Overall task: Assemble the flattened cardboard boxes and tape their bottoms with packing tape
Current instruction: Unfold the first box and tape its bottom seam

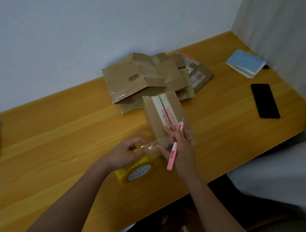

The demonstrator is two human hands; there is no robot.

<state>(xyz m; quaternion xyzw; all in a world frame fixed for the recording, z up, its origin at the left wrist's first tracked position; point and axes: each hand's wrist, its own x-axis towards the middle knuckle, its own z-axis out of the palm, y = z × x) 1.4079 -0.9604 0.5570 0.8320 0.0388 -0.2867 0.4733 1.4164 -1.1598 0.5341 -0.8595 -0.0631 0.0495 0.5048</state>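
Assembled cardboard box point(161, 115), centre of the wooden table point(54, 128), seam up under a strip of clear tape. At its 6 o'clock end the right hand point(180, 148) pinches a pink utility knife point(174, 149), fingertips on the box; the left hand point(127, 154), at 7 o'clock, grips the yellow tape roll point(137, 170). Flattened boxes point(153, 75) lie at 12 o'clock. The box appears light, stiff and crushable: best held by its edges. The tape looks thin and clingy.
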